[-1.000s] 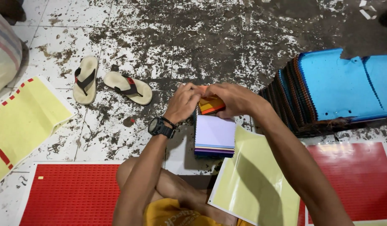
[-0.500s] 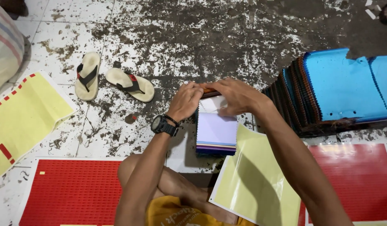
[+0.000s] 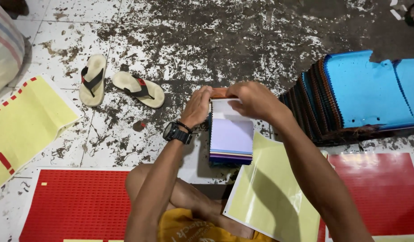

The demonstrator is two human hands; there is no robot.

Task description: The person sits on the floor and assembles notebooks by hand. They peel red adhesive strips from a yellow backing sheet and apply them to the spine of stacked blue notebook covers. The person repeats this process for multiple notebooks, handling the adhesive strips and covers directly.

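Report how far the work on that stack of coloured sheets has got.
Done: a stack of coloured sheets lies squared on the floor, pale lilac on top. In hand: the left hand and right hand press an orange strip at its top edge. Left: a fanned pile of blue sheets waits at the right.

Orange strip (image 3: 220,92) now nearly hidden

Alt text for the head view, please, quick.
Both hands, left and right, press the top edge of a stack of coloured swatches on a stained tile floor; sandals lie left, blue swatch cards right.
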